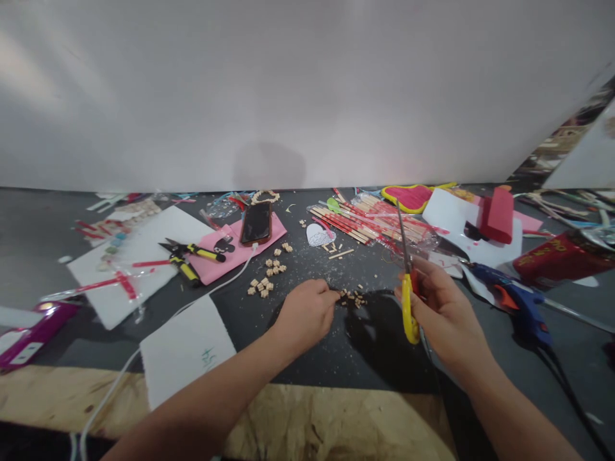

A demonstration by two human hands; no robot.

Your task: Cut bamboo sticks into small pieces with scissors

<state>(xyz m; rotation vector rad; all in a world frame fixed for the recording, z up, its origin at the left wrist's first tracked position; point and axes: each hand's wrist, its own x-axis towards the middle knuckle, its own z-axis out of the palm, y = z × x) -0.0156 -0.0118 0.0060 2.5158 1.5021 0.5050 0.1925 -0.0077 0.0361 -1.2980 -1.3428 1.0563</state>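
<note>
My right hand is closed round the yellow handle of a pair of scissors, whose blades point up and away from me. Low over the dark table, my left hand has its fingers drawn together at the edge of a small pile of short cut wooden stick pieces. Whatever its fingertips pinch, if anything, is hidden. Left of that hand lie several small clusters of wooden pieces. Beyond the pile are a loose wooden stick and a white heart-shaped cutout.
Red-wrapped chopsticks lie at the back. A phone with a white cable rests on pink paper, beside yellow-black pliers. A blue glue gun and a red can are on the right. White paper lies front left.
</note>
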